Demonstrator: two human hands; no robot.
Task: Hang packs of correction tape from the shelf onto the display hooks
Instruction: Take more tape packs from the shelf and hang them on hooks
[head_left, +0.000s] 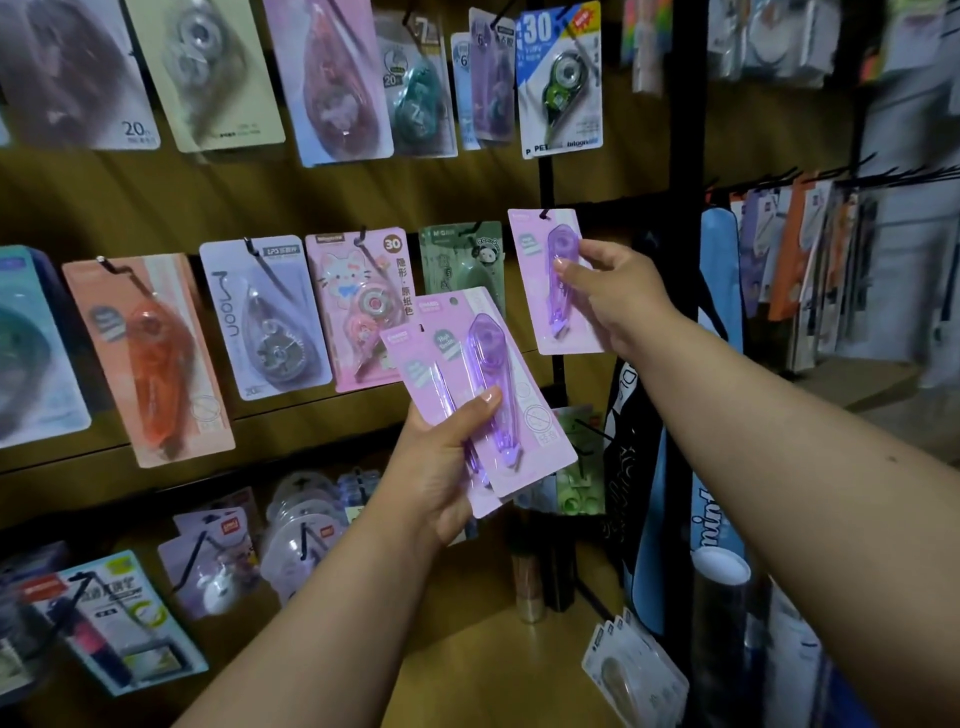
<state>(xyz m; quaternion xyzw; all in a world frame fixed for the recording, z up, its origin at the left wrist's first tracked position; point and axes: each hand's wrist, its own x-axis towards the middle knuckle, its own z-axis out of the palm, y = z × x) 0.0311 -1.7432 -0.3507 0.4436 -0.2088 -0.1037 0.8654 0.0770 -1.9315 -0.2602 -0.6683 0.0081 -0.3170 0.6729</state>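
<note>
The right hand (618, 296) pinches a flat pink cardboard blister pack with a clear purple correction-tape dispenser (556, 280) at its right edge, thumb on the front, fingers (571, 270) curled behind; the punched hole at the top sits at the tip of a thin black wire display hook (544, 213), though whether it is fully threaded I cannot tell. If the card is let go before the hole rides onto the wire, it would likely slide off — the glossy card and slick plastic bubble give little friction. The left hand (441, 467) clasps two matching pink-and-purple packs (483, 395), fanned and overlapping, thumb across the front; loosely held, the smooth cards could slip past each other and fall to the wooden shelf (493, 675) below.
</note>
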